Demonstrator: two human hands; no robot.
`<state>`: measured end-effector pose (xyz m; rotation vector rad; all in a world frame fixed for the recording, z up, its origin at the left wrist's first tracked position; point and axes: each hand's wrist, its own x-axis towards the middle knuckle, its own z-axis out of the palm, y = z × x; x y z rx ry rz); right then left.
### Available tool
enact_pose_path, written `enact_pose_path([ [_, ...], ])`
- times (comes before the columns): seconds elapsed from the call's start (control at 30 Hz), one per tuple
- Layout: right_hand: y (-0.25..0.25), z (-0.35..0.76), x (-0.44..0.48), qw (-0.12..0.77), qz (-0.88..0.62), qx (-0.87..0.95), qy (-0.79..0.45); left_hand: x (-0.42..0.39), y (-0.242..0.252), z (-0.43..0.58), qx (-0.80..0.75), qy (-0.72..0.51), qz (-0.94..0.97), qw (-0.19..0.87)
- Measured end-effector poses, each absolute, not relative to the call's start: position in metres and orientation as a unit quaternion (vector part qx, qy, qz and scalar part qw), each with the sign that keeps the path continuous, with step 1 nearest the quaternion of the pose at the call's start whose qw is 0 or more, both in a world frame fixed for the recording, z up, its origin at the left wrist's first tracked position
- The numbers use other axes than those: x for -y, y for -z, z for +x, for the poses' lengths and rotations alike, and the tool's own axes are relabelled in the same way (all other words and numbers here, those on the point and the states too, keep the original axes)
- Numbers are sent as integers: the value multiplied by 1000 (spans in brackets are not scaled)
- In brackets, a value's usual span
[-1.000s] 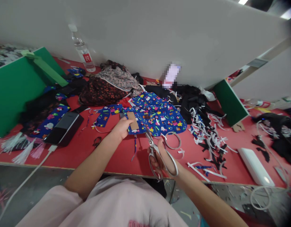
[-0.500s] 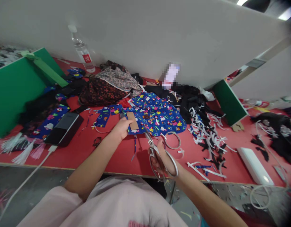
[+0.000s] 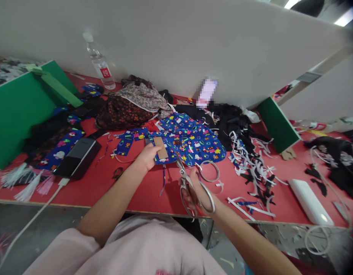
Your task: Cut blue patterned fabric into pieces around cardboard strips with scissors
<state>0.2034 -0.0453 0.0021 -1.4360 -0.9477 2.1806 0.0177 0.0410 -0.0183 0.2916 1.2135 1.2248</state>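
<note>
Blue printed fabric (image 3: pixel 193 139) lies on the red table (image 3: pixel 142 187), a brown cardboard strip (image 3: pixel 160 147) laid on its near-left edge. Left hand (image 3: pixel 148 156) pinches strip and cloth together. Right hand (image 3: pixel 198 191) grips the scissors (image 3: pixel 190 182) through the handles, blades touching the fabric edge; white strip scraps (image 3: pixel 251 168) nearby.

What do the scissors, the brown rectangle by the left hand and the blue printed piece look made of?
The scissors: bare metal, shiny silver all over, loops included, gripped by the right hand. The brown rectangle: probably cardboard, matte, flat and straight-edged, held by the left hand. The blue printed piece: cloth, seemingly thin; it lies soft and matte with a cartoon print.
</note>
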Motion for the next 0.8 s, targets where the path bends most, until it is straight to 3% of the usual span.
enact_pose_path([
  [0.8, -1, 200, 39, 173, -501, 333, -780, -42, 31, 17, -519, -547, 142, 641],
])
